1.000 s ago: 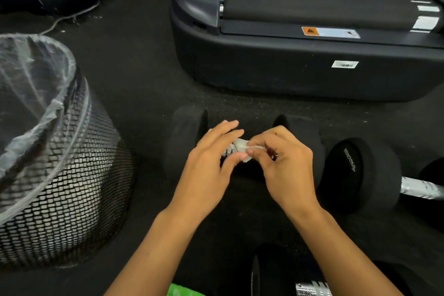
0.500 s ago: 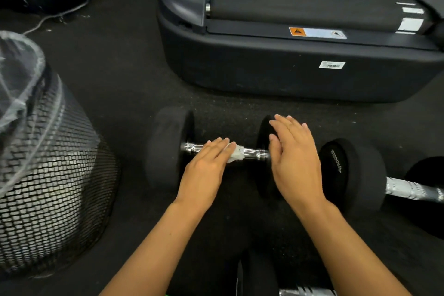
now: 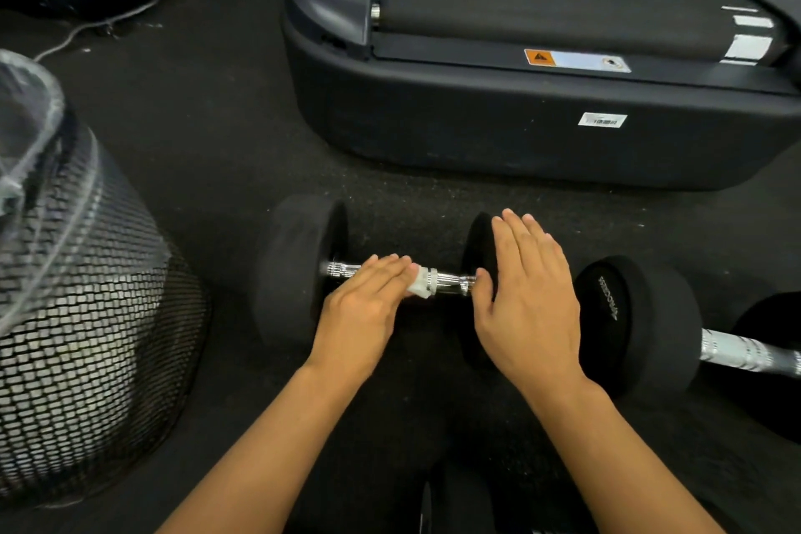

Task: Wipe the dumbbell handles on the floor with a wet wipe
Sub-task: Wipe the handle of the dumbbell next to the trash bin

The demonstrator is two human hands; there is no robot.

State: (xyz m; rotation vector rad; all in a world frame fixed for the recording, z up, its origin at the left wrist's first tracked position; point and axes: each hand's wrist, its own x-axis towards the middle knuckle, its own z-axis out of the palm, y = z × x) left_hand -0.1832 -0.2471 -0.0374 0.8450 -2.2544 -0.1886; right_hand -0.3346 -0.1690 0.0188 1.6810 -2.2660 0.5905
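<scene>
A black-ended dumbbell (image 3: 303, 269) is lying flat on the dark floor (image 3: 216, 152), its chrome handle (image 3: 446, 283) bearing a small white wet wipe (image 3: 421, 286) mid-bar.

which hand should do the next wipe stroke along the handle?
Left. The left hand already presses the wet wipe flat on the chrome handle and can slide it either way. The right hand rests open on the right weight head, steadying the dumbbell.
</scene>
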